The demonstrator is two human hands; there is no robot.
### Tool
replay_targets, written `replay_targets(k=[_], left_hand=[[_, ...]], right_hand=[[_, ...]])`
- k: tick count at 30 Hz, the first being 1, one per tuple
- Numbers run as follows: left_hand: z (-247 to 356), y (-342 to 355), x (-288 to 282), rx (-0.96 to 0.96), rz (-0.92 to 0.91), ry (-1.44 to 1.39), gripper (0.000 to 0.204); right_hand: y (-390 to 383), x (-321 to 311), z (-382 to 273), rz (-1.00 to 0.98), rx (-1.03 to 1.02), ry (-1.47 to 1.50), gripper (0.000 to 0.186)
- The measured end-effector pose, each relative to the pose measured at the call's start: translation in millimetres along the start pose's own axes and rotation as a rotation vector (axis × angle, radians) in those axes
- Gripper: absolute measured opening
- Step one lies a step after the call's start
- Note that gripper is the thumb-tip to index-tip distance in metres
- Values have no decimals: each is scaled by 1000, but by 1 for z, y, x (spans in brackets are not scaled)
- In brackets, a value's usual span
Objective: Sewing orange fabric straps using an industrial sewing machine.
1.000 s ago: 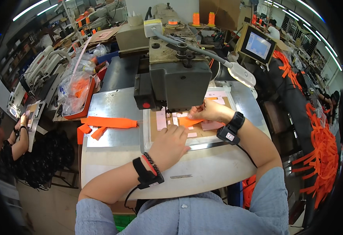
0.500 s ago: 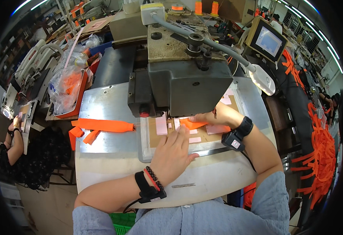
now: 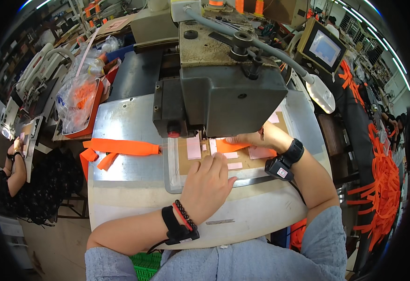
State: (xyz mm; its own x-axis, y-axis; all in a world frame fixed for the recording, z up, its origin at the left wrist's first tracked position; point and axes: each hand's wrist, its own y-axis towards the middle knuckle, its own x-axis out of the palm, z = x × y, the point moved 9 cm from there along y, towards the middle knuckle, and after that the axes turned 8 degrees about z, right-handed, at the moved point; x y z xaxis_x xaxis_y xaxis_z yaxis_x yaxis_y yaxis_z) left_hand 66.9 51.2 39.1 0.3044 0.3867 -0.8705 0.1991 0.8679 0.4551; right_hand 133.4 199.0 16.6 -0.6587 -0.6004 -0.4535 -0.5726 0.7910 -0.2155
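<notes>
Under the head of a sewing machine (image 3: 235, 100), an orange fabric strip (image 3: 230, 146) lies on a brown template board (image 3: 183, 167) with pale pink pads (image 3: 193, 148). My right hand (image 3: 256, 137) reaches in from the right and holds this strip, a fingertip on its upper edge; the machine head hides part of the hand. Just below the strip, my left hand (image 3: 208, 181) rests palm down with fingers stretched over the front of the board, holding nothing. Another orange strip (image 3: 125, 146) lies on the metal plate to the left, joined by thin threads toward the needle area.
A red bin (image 3: 95, 110) with plastic bags stands at the left. A lamp (image 3: 321, 95) on a bent grey arm and a control screen (image 3: 325, 48) are at the right. Many orange strips (image 3: 378, 187) hang at far right. Another person's arm (image 3: 17, 171) shows at far left.
The strip under my right hand now lies flatter and shows more of its surface. My left fingertips have drawn slightly back from it. The whole view has shifted a little.
</notes>
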Motion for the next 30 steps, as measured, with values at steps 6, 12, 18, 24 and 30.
replay_targets(k=[6, 12, 18, 24, 30], left_hand=[[-10, 4, 7, -2, 22, 9, 64], [-16, 4, 13, 25, -29, 26, 66], [-17, 6, 16, 98, -54, 72, 58], [-18, 8, 19, 130, -46, 135, 53], [-17, 8, 16, 129, -48, 144, 50]], right_hand=[[4, -1, 8, 6, -89, 15, 31], [8, 0, 11, 21, -132, 5, 25], [12, 1, 11, 71, -255, -14, 24], [-1, -22, 15, -49, -57, -244, 23], [-17, -85, 62, 7, 6, -184, 22]])
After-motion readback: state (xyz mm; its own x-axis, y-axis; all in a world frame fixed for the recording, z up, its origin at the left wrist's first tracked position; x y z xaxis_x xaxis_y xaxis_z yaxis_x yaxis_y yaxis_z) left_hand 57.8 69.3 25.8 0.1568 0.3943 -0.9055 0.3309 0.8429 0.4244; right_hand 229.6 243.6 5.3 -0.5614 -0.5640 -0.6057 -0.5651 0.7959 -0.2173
